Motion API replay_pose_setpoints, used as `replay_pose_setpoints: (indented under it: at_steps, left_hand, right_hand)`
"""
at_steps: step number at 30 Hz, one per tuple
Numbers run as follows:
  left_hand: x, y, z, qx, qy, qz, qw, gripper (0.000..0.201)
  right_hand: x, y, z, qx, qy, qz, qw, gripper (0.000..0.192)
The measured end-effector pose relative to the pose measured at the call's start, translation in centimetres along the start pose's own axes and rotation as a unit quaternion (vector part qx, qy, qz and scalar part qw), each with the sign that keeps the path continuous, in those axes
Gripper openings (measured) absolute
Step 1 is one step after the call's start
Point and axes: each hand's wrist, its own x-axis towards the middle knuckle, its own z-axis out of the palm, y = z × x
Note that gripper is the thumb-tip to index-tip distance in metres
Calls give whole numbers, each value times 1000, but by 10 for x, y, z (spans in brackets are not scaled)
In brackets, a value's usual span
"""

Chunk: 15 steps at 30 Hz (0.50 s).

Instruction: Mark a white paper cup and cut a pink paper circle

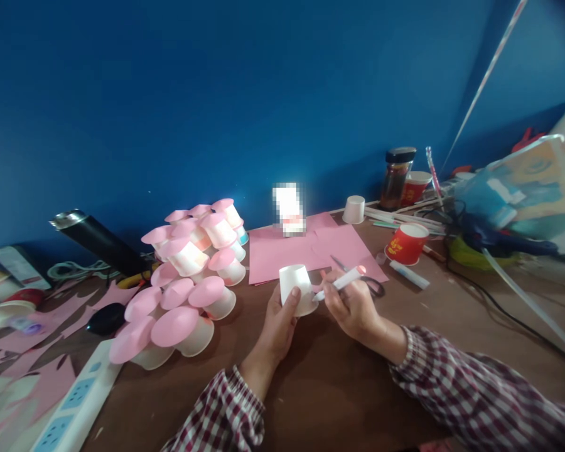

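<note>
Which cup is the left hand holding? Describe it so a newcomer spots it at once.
Start at the brown table under the blue wall and find the pink paper sheets at its middle. Just in front of them, the left hand grips a plain white paper cup, upside down. Unlike the stacked cups to its left, it has no pink disc on it.

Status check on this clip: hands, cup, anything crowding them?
Left hand grips upturned white paper cup. Right hand holds glue stick at cup's base. Scissors lie just behind; pink-topped cups stacked left.
</note>
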Motion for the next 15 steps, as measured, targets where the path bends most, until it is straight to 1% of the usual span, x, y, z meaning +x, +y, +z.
replay_pose_setpoints:
  at_steps: [5,11,15]
  left_hand:
    - [0,3,1,-8,-4,2,1000,32]
    - [0,4,1,5,-10,0,1000,34]
    - [1,2,-2,-5,9,-9,1000,36]
  right_hand:
    - [3,1,1,30,-37,4,999,13]
    - [4,-2,2,33,-35,17,999,14]
    - [3,-3,1,35,-37,5,999,14]
